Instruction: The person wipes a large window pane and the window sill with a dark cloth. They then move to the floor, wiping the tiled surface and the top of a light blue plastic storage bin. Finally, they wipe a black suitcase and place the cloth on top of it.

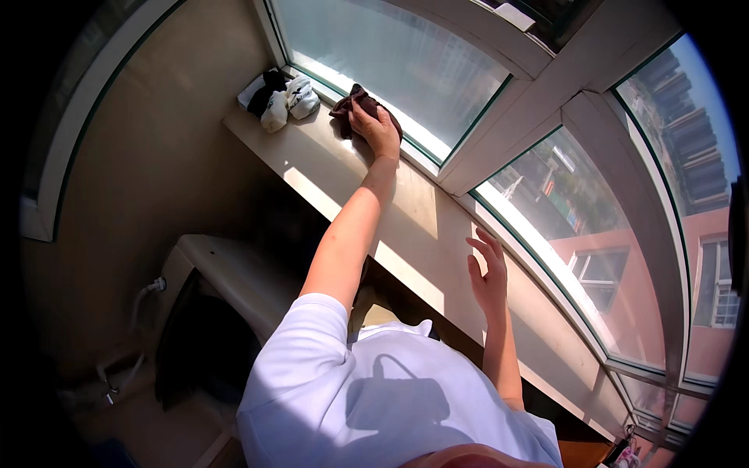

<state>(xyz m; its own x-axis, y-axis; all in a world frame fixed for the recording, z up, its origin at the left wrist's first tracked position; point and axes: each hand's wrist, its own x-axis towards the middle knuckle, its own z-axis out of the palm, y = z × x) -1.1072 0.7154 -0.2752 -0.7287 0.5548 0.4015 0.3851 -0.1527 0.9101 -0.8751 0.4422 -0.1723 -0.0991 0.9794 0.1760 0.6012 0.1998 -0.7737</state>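
My left hand (378, 133) is pressed onto a bunched dark brown cloth (342, 111) on the pale windowsill ledge (409, 205), close against the window frame. Its fingers grip the fabric, and the palm hides part of it. To the left of the cloth sit white rolled fabric bundles (303, 97), one bearing dark writing. A black fabric bundle (267, 96) lies next to them, partly over a white box (251, 88). My right hand (490, 272) appears above the ledge near the window, fingers apart and holding nothing. Whether it touches the ledge cannot be told.
Glass window panes (386, 64) with white frames (497, 134) border the ledge's far side. Lower left, in shadow, stands what looks like a front-loading washing machine (228, 286). A white hose (140, 301) and a metal tap (109, 386) are at the wall. Small items (626, 450) sit lower right.
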